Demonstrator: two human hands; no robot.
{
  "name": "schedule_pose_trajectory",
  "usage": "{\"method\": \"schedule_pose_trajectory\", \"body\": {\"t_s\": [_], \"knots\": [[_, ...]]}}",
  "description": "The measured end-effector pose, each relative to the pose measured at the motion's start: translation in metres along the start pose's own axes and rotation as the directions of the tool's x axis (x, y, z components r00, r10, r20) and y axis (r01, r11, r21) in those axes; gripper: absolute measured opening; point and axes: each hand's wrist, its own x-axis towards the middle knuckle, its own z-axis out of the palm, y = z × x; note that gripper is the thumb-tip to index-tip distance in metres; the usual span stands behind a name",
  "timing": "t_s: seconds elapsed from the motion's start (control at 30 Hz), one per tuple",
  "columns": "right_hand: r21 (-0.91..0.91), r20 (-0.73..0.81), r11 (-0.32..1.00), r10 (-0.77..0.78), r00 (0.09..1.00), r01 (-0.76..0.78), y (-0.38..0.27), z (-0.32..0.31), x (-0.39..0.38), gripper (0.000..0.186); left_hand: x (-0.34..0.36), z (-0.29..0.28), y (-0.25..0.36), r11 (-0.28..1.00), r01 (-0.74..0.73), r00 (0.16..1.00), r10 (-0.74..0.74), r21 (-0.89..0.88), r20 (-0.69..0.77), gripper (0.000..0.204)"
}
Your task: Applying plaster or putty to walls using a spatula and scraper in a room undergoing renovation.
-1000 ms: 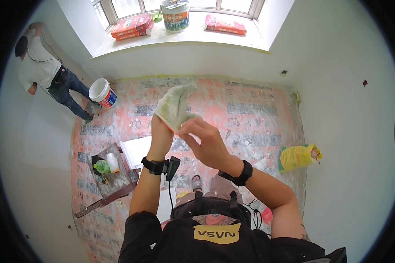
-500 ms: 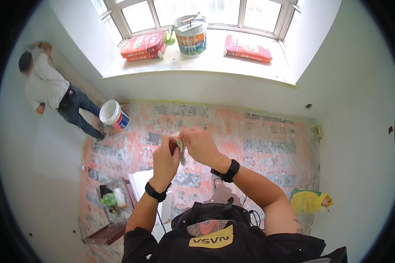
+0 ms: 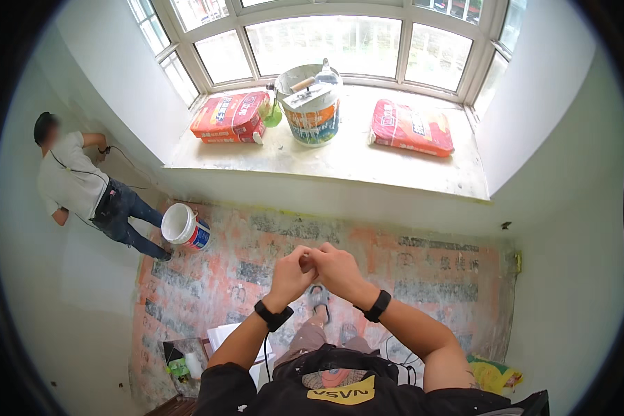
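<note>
My left hand (image 3: pixel 291 280) and my right hand (image 3: pixel 336 270) meet in front of my body, above the floor. The fingers of both are curled in and pressed together at the tips. Whatever lies between them is hidden by the fingers. A dark band sits on each wrist. One of my feet (image 3: pixel 319 299) shows below the hands, stepping forward.
Ahead, a windowsill (image 3: pixel 312 168) carries a paint bucket (image 3: pixel 312 123) with a trowel (image 3: pixel 308 96) across it, flanked by red bags (image 3: pixel 230 118) (image 3: pixel 412 128). At left, a person (image 3: pixel 83 180) faces the wall beside a white bucket (image 3: pixel 186 227). A yellow bag (image 3: pixel 494 374) lies at lower right.
I have moved toward the window, and a foot now shows. The small pale piece seen between my fingers is now hidden. The person at left has lowered the raised arm.
</note>
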Motion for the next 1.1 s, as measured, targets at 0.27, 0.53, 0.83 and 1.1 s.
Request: {"method": "schedule_pose_trajectory", "body": {"t_s": [0.27, 0.53, 0.83, 1.1], "knots": [[0.019, -0.216, 0.998, -0.062, 0.974, 0.068, 0.022, -0.013, 0.1, 0.019, 0.149, 0.015, -0.058, 0.804, 0.16, 0.985, -0.09, -0.573, 0.148, 0.012], [-0.306, 0.277, 0.929, 0.295, 0.914, -0.208, 0.085, -0.001, 0.161, 0.017, 0.223, -0.02, -0.022, 0.99, -0.074, 0.983, 0.053, -0.119, -0.175, 0.015], [0.956, 0.286, -0.201, 0.474, 0.833, -0.214, 0.183, -0.001, 0.243, 0.024, 0.239, 0.004, 0.008, 0.979, -0.106, 0.942, 0.042, -0.176, -0.334, 0.016], [0.888, 0.428, -0.284, 0.23, 0.874, -0.361, 0.135, -0.043, 0.274, 0.034, 0.25, 0.016, 0.027, 0.987, -0.147, 0.864, 0.097, -0.064, -0.493, 0.014]]}}
